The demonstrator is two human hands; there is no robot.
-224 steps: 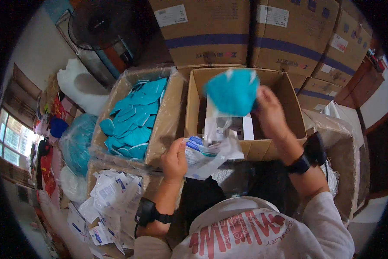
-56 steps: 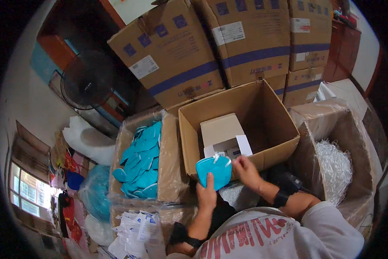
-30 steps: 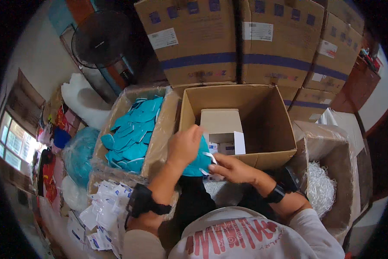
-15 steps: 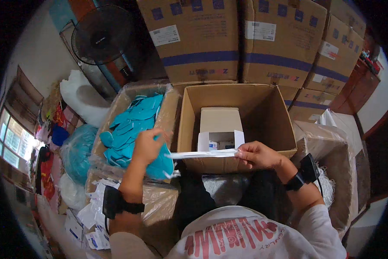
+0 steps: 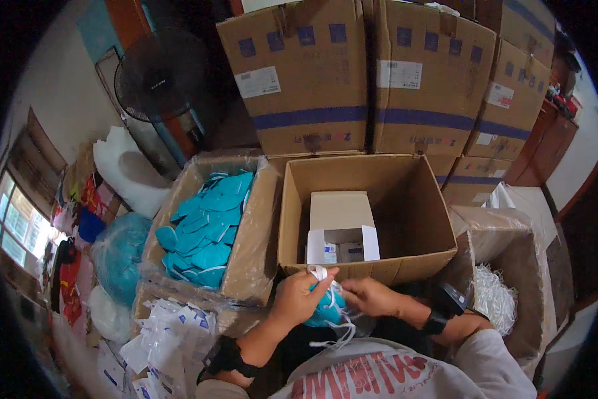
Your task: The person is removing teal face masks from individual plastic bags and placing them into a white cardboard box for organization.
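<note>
A teal face mask [image 5: 327, 308] with white straps hangs low over my lap, just in front of the open carton. My left hand [image 5: 295, 299] is closed on its left side, and a loop of white strap [image 5: 318, 272] sticks up between thumb and fingers. At the mask's right edge, my right hand [image 5: 373, 296] is closed with curled fingers; they are slightly blurred and partly hide what they pinch. Loose strap ends [image 5: 339, 338] dangle below the mask.
The open carton [image 5: 405, 267] holds a smaller white box [image 5: 342, 211]. To the left, a lined carton [image 5: 259, 266] is heaped with teal masks [image 5: 209, 223], above white packets [image 5: 176, 332]. At right, another carton holds white straps [image 5: 493, 300]. Stacked cartons [image 5: 299, 86] and a fan [image 5: 159, 76] stand behind.
My left hand has moved right and down from beside the teal heap, bringing the mask over my lap. The straps, stretched between my hands before, are slack. My right hand has come lower and closer.
</note>
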